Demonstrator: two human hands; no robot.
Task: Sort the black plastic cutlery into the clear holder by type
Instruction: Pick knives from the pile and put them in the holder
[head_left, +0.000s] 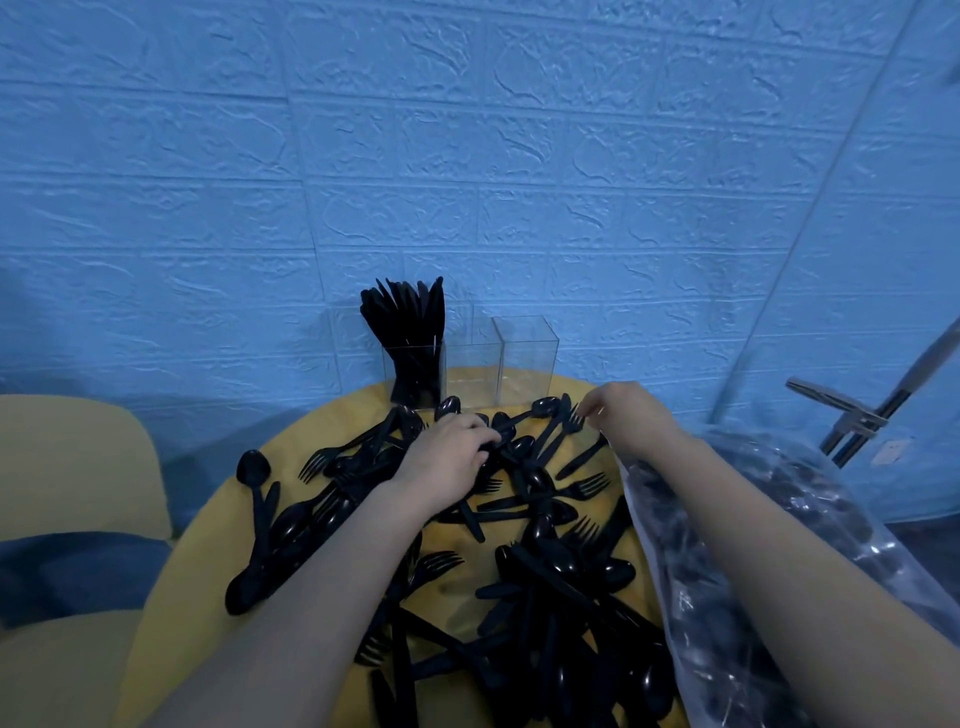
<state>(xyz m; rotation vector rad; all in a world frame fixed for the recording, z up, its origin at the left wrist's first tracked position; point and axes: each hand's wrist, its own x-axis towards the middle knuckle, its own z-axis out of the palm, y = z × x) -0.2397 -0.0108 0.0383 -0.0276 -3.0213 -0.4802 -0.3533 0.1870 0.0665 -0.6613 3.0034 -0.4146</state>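
Note:
A heap of black plastic cutlery, forks, spoons and knives mixed, covers the round yellow table. At the table's far edge stands the clear holder with three compartments; the left one is packed with upright black knives, while the middle and right ones hold nothing. My left hand lies on the pile just before the holder, fingers curled round a black piece whose type is hidden. To the right, my right hand reaches to the heap's far edge, its fingertips at a fork; its grip is hidden.
A clear plastic bag with more black cutlery lies under my right forearm at the table's right side. A yellow chair stands at the left. A metal stand rises at the right. A blue textured wall is close behind.

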